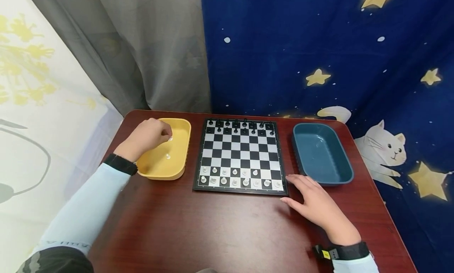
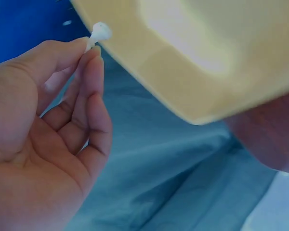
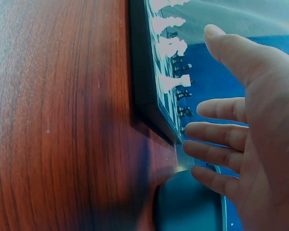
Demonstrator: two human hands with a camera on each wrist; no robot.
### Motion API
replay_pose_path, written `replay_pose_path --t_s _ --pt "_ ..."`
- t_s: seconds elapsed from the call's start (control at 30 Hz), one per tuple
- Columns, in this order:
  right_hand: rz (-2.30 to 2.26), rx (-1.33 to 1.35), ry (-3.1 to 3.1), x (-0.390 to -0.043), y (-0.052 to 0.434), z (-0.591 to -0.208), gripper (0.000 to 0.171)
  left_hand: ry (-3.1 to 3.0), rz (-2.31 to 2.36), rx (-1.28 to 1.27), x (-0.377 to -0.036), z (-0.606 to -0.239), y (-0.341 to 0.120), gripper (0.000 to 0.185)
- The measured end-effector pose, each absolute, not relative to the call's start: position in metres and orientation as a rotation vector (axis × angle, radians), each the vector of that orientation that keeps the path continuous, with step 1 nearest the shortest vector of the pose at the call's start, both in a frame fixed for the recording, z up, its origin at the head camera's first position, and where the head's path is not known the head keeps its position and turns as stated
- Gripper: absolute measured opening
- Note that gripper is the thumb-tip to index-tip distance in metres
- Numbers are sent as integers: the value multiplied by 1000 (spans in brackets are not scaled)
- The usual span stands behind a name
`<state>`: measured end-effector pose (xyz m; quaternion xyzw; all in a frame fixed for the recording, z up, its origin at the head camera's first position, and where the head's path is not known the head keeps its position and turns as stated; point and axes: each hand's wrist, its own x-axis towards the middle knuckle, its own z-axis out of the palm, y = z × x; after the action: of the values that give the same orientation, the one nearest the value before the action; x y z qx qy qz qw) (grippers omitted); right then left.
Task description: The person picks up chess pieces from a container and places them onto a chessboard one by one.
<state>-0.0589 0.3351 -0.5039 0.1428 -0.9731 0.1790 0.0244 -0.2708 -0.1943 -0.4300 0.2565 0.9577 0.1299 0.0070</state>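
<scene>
My left hand (image 1: pixel 150 137) hovers over the yellow tray (image 1: pixel 179 162) at the left of the chessboard (image 1: pixel 241 155). It pinches a small white chess piece (image 1: pixel 170 138) between thumb and fingertips; the left wrist view shows the white piece (image 2: pixel 99 32) at the fingertips beside the yellow tray (image 2: pixel 207 62). Another white piece (image 1: pixel 168 156) lies in the tray. My right hand (image 1: pixel 313 204) rests flat on the table by the board's near right corner, fingers straight, holding nothing. In the right wrist view the right hand (image 3: pixel 241 144) lies beside the board edge (image 3: pixel 149 96).
Black pieces (image 1: pixel 241 125) line the board's far rows, white pieces (image 1: pixel 237 177) the near rows. A dark teal tray (image 1: pixel 342 174) stands right of the board. The red-brown table (image 1: pixel 213 229) backs onto a grey curtain and a blue starry cloth.
</scene>
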Motion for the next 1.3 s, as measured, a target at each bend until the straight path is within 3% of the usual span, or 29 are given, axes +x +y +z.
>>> replay_pose_path --t_s 0.23,0.7,0.87,1.13,1.3 --pt "554 444 -3010 -58 336 -504 73 2993 436 914 -260 -415 -142 7" --pt "568 422 -3017 -53 333 -503 74 2609 286 1578 -233 -433 18 8" --pt "576 404 -3014 -52 334 -501 73 2487 189 1699 -226 -436 64 13" --pt "572 423 -3010 -53 335 -501 73 2435 153 1737 -225 -451 101 26" --pt "566 429 -3012 -53 334 -502 73 2439 89 1733 -223 -463 110 23"
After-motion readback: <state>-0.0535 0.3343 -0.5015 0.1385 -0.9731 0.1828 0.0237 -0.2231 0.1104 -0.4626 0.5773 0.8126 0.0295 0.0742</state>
